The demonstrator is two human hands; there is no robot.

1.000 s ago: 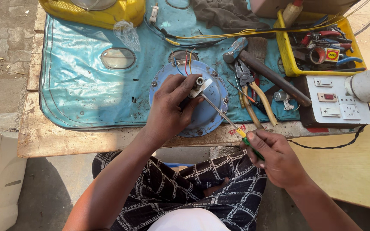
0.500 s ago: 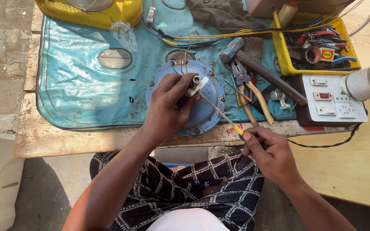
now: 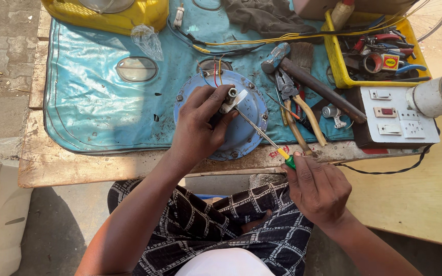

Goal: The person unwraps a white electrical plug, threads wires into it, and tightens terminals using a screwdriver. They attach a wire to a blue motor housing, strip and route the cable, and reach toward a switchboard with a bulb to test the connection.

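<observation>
On the wooden worktop [image 3: 103, 166] a blue mat [image 3: 93, 102] is lying, and a round blue metal plate [image 3: 246, 120] is sitting on the mat near the front edge. Over this plate the left hand [image 3: 198, 128] is closing its fingers around a small white and grey part [image 3: 229, 98], pinching it between the thumb and the first fingers. Thin red and yellow wires [image 3: 217, 71] are sticking up from the far side of the plate.

Lower down, the right hand [image 3: 319, 189] is gripping the green and yellow handle of a long thin screwdriver [image 3: 267, 140]. Its metal shaft is slanting up to the left, and its tip is touching the white part in the left hand. The right hand is hanging just past the front edge of the worktop, above a lap in black and white checked cloth [image 3: 216, 225].

Right of the plate a hammer [image 3: 308, 79] is lying on the mat, with pliers with yellow handles [image 3: 295, 110] just beside it. Behind them a yellow tray [image 3: 336, 61] is holding more tools. A white switch board [image 3: 400, 117] is sitting at the right end of the worktop, with a white lamp holder [image 3: 433, 97] resting at its far corner. At the back left a yellow tub [image 3: 124, 18] is standing on the mat.
</observation>
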